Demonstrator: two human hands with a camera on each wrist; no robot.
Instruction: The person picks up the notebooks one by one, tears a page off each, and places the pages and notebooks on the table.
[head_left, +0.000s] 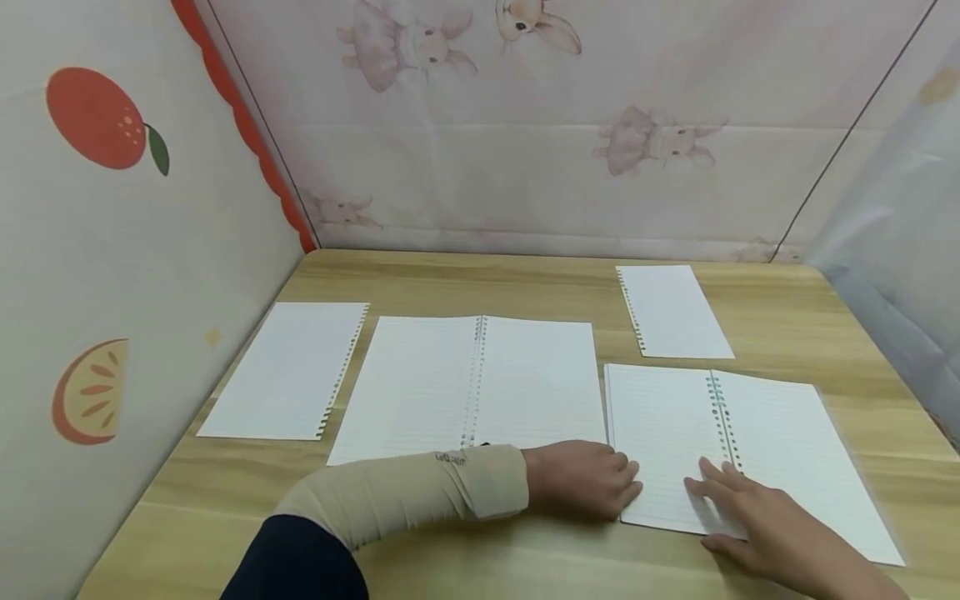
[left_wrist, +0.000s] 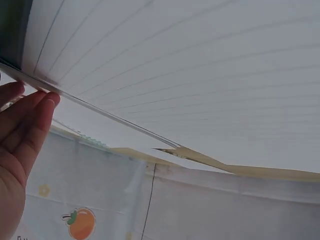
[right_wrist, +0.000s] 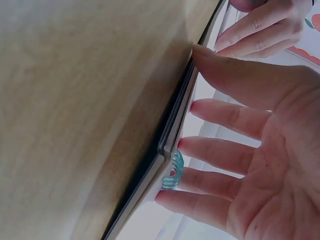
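Note:
Two open ring-bound notebooks lie on the table, both showing lined white pages. My left hand rests at the near left corner of the right notebook, its fingertips touching the page edge in the left wrist view. Spread across that notebook's left page near the rings, my right hand touches it with its fingertips. Its thumb sits at the near edge, beside the dark cover. The left notebook lies partly behind my left forearm.
A loose sheet with a punched edge lies at the far left of the wooden table. Another loose sheet lies behind the right notebook. Printed cloth walls stand along the table's back and sides.

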